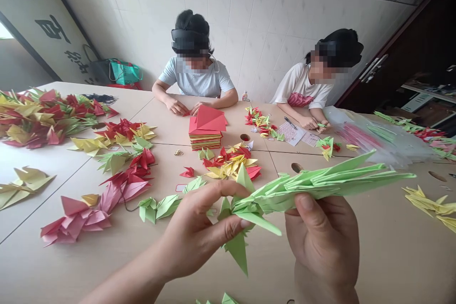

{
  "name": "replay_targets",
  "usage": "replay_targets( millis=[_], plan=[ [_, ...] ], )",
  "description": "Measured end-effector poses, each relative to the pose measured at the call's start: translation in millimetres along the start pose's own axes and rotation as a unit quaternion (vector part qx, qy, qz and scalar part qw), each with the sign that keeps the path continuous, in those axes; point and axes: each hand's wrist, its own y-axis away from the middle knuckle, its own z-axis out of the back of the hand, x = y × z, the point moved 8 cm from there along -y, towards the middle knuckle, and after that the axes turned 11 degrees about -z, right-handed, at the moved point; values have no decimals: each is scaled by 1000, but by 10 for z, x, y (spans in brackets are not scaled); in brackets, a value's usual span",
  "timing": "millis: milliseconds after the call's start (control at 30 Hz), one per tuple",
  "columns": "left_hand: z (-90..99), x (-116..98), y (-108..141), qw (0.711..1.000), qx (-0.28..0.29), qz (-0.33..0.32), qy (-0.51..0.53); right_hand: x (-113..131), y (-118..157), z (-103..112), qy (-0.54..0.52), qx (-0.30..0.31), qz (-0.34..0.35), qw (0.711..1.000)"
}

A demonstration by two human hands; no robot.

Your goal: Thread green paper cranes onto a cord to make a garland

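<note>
A bundle of folded light green paper pieces (302, 192) is held above the table, its long points fanning to the right. My left hand (204, 228) pinches the bundle's left end between thumb and fingers, where several leaf-like points stick up and down. Around its middle, my right hand (322, 232) is closed, with the thumb on the near side and the fingers mostly hidden behind. Just left of my left hand, more green folded pieces (166, 206) lie on the table, beside a string of pink and red ones (89, 213).
A stack of red paper squares (206, 128) stands mid-table. A large pile of coloured folded paper (46, 116) covers the far left. Two people sit opposite, their hands on small paper pieces. Plastic bags (377, 137) and yellow pieces (431, 204) lie right.
</note>
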Motion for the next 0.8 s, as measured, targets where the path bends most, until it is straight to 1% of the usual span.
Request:
replay_targets(
  millis=[67, 133, 267, 333, 400, 500, 567, 667, 800],
  plan=[
    [44, 17, -9, 1000, -20, 15, -10, 8, 16, 19, 12, -15, 8, 1000],
    [68, 32, -20, 999, -23, 31, -28, 23, 32, 32, 22, -24, 15, 999],
    [32, 48, -33, 998, 12, 53, -30, 78, 45, -1, 36, -4, 31, 999],
    [15, 49, -29, 997, 27, 57, -40, 78, 34, -44, 55, 14, 14, 998],
    [18, 42, -24, 996, 28, 53, -61, 57, 23, -90, 74, 28, -17, 997],
    [30, 17, -19, 996, 18, 29, -79, 34, 17, -117, 84, 24, -50, 995],
    [24, 9, -14, 997, 13, 16, -75, 31, 20, -138, 89, 28, -51, 994],
    [21, -3, -13, 999, -9, 0, -49, 30, 30, -170, 98, 41, -40, 994],
    [19, -21, -13, 999, -37, -8, -16, 17, 31, -184, 125, 39, -38, 991]
  ],
)
